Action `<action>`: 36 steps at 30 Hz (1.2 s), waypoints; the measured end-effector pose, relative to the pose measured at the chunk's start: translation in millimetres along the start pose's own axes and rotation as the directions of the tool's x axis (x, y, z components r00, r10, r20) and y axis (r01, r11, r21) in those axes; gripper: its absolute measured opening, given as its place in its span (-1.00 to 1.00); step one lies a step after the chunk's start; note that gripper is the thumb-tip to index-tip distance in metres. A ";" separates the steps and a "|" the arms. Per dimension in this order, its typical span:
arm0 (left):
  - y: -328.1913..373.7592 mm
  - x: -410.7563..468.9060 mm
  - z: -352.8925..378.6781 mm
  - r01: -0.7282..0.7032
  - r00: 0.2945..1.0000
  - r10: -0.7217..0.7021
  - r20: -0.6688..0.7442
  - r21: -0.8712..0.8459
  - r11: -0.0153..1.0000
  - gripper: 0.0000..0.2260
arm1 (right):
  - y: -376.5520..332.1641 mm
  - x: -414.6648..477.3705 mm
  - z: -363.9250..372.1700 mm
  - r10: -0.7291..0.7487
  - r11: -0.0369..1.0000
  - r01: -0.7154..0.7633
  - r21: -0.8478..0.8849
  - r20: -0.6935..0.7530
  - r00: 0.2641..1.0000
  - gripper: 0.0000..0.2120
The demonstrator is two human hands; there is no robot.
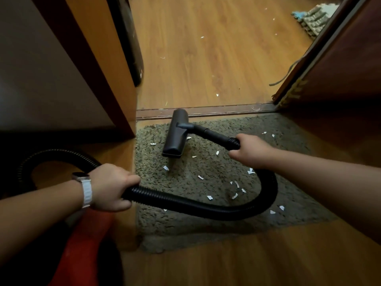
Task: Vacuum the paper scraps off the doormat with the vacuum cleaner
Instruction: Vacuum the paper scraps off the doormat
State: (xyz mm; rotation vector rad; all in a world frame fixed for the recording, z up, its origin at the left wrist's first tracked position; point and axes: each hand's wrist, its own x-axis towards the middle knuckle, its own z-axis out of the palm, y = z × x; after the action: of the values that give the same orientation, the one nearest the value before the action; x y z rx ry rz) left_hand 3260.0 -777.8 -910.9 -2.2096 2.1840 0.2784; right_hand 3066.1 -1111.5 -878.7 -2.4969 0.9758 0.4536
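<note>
Head view: shaggy olive doormat [185, 230] on wooden plank floor [206, 58]; left hand [111, 187] and right hand [250, 150] fingers clamp black ribbed hose [185, 205]; red vacuum body [82, 244] cropped.

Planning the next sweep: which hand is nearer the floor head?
Right. The right hand grips the hose end right of the floor head; the left hand grips the hose farther back.

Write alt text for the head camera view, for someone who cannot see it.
A person holds a black ribbed vacuum hose: the right hand by its rigid tube, the left hand further back. The floor nozzle rests on a shaggy doormat strewn with white paper scraps.
</note>
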 end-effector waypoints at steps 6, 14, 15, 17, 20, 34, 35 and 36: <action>6.2 -10.1 19.5 0.079 0.950 -0.081 0.303 0.019 0.997 -0.64 | -9.8 19.6 23.5 0.044 0.998 -0.050 0.023 0.214 0.976 -0.71; -7.2 -1.8 15.4 -0.102 0.990 0.096 0.104 0.058 0.993 -0.77 | -0.7 45.3 16.1 0.122 0.938 -0.240 0.251 0.409 0.904 -0.64; -6.3 -0.1 15.6 -0.119 0.991 0.114 0.073 0.059 0.991 -0.77 | -2.5 43.9 17.5 0.106 0.949 -0.209 0.234 0.387 0.916 -0.66; 0.5 -0.8 21.5 -0.158 0.987 0.156 0.033 0.056 0.986 -0.74 | -5.6 37.7 21.4 0.037 0.987 -0.082 0.139 0.299 0.953 -0.72; 8.8 -9.0 32.9 -0.194 0.981 0.193 0.026 0.056 0.979 -0.72 | -3.4 28.2 33.4 -0.061 0.997 0.069 -0.040 0.180 0.982 -0.72; -5.9 15.3 32.2 -0.011 0.999 0.008 0.038 0.075 0.997 -0.80 | 4.2 21.9 42.8 -0.120 0.972 0.116 -0.206 -0.008 0.993 -0.82; -5.7 17.1 29.4 0.010 0.999 -0.012 0.030 0.069 0.998 -0.80 | 3.6 22.8 40.5 -0.140 0.963 0.130 -0.236 -0.025 0.990 -0.82; -5.1 18.6 26.9 0.031 0.999 -0.032 0.024 0.063 0.998 -0.80 | 2.5 23.9 38.1 -0.159 0.953 0.143 -0.267 -0.039 0.987 -0.82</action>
State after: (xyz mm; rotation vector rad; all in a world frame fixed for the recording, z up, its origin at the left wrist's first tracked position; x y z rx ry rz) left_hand 3262.2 -792.3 -940.6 -2.1937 2.1131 0.2324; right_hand 3075.6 -1107.8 -922.5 -2.8145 0.7810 0.4902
